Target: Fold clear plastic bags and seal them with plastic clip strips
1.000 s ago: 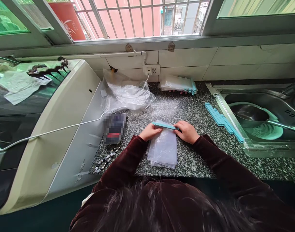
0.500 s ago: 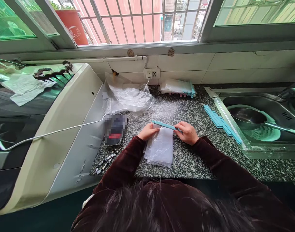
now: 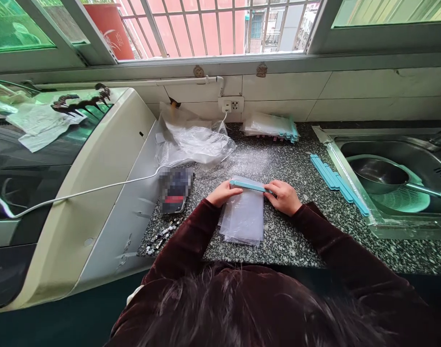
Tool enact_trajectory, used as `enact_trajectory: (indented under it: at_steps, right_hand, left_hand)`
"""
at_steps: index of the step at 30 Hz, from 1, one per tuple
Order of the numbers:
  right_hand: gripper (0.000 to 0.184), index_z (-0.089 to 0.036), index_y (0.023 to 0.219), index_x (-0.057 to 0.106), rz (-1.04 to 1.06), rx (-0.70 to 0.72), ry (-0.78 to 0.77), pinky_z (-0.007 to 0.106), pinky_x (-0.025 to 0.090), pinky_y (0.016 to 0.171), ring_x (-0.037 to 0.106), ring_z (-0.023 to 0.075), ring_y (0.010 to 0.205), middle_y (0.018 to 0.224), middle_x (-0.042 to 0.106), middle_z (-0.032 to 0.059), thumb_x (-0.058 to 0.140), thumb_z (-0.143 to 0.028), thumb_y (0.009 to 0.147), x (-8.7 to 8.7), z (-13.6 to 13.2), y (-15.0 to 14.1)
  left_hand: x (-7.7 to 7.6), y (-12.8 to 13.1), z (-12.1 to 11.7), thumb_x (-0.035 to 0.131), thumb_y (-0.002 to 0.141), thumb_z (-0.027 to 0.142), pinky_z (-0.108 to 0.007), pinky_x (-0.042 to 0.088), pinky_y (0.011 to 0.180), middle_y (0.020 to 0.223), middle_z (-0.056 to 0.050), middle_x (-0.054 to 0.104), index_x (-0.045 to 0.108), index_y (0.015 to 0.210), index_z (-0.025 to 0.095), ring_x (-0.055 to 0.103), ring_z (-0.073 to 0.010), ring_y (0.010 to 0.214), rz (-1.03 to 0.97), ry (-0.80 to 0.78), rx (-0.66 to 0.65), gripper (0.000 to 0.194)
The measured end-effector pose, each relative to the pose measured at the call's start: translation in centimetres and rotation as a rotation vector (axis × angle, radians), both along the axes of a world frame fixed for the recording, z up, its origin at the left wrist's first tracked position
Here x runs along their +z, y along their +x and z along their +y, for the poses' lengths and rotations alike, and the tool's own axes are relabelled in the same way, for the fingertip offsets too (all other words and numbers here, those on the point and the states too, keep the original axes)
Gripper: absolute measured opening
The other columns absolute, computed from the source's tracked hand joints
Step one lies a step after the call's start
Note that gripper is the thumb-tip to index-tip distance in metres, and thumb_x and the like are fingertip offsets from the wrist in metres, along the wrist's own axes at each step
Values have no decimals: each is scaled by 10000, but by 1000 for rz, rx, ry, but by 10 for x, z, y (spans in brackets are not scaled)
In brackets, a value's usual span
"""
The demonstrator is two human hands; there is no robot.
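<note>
A light-blue bag sealing clip (image 3: 249, 185) lies across the upper end of some flat clear plastic bags (image 3: 242, 219) on the counter. My left hand (image 3: 223, 194) pinches the clip's left end together with the bag's top corner. On the other side, my right hand (image 3: 284, 197) has its thumb and fingers closed around the clip's right end. A narrow strip of plastic shows above the clip. Whether the clip is fully closed cannot be seen. Several more blue clips (image 3: 336, 180) lie in a row to the right, beside the sink.
A stack of bags with blue clips (image 3: 271, 126) lies by the wall. Left of it sits a crumpled plastic bag (image 3: 194, 144). A blurred phone-like object (image 3: 176, 190) rests near my left arm, by a white appliance (image 3: 108, 193). The sink (image 3: 336, 144) holds a pan (image 3: 377, 172).
The clip has become more level, and a strip of plastic now shows above it. Both hands keep their hold at its ends. The whole view has shifted slightly.
</note>
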State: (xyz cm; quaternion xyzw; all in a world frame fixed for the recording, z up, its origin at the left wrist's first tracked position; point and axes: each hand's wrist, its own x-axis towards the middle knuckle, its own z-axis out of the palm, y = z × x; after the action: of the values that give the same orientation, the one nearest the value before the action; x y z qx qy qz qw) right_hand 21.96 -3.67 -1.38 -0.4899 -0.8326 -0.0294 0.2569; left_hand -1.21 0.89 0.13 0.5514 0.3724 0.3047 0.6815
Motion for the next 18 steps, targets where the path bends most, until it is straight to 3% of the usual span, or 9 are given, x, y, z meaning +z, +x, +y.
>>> enact_trajectory:
  at_steps: [12, 18]
  right_hand:
    - [188, -182, 907, 647, -17, -3, 23, 281, 413, 654, 536, 170, 713, 789, 620, 67, 491, -263, 840, 1, -1, -1]
    - [181, -183, 924, 635, -2, 6, 29, 262, 450, 645, 562, 166, 727, 804, 622, 65, 484, -247, 847, -1, -3, -2]
  left_hand:
    - [-1, -1, 0, 751, 535, 368, -292, 419, 785, 822, -63, 677, 652, 838, 92, 583, -181, 801, -23, -23, 18, 421]
    - [-3, 3, -1, 591, 646, 620, -293, 441, 709, 738, -63, 665, 659, 791, 114, 594, -192, 763, -106, -154, 93, 531]
